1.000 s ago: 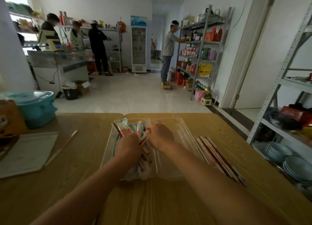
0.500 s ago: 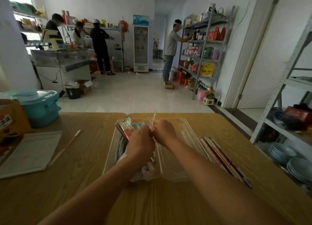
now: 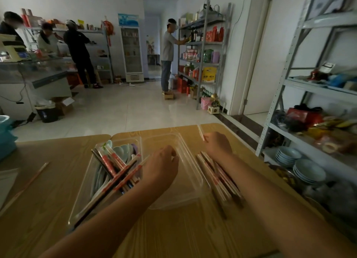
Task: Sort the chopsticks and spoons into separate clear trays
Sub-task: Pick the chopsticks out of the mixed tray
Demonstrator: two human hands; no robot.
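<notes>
Pale paper-wrapped chopstick (image 3: pixel 201 132) in pinch of right hand (image 3: pixel 218 144) — grip of left hand (image 3: pixel 162 166) unclear

A small shop: stocked goods shelves (image 3: pixel 201 45), drinks fridge (image 3: pixel 131 52), glass counter (image 3: pixel 32 72)

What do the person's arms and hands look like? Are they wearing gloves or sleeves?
No gloves and no sleeves in view. The left hand and right hand are bare. The left forearm and right forearm are bare too, up to the picture's edge. No watch or bracelet shows on either wrist.
</notes>
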